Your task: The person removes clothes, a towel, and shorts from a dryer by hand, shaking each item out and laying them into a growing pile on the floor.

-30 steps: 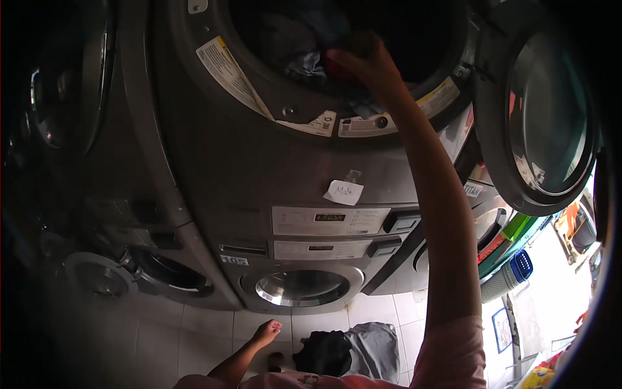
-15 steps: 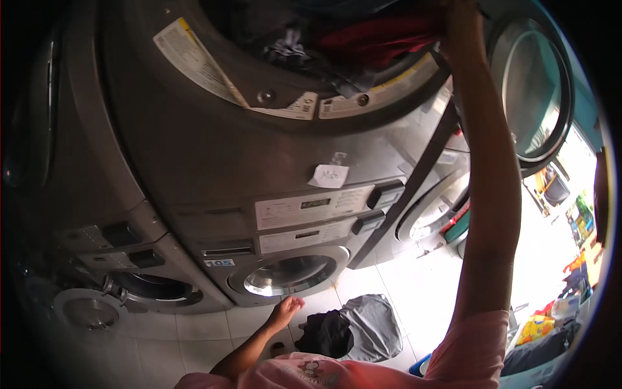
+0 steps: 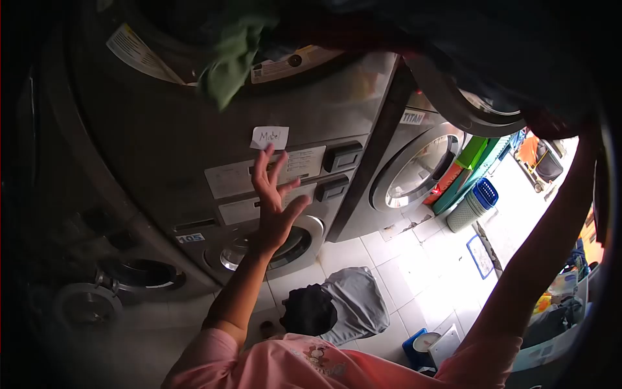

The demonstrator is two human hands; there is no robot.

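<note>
My left hand (image 3: 277,194) is raised with its fingers spread in front of the dryer's control panel (image 3: 311,163), just below a paper note (image 3: 269,137) with handwriting. It holds nothing. My right arm (image 3: 551,240) reaches up on the right to a mass of dark clothes (image 3: 453,26), which spans the top of the view in front of the upper dryer opening. The clothes hide my right fingers, but the bundle is held up at that hand. A green cloth (image 3: 230,61) dangles over the opening's lower rim.
Below is a front-load washer (image 3: 304,243) marked 105. A grey and black bag or cloth (image 3: 356,305) lies on the tiled floor. To the right stand another machine (image 3: 414,168), a blue-and-grey basket (image 3: 473,206), a scale (image 3: 424,341) and a tub of laundry (image 3: 551,353).
My right arm has swung right and outward, and the clothes have come out of the dryer opening with it. My left hand has risen from near the lower washer, its fingers now spread.
</note>
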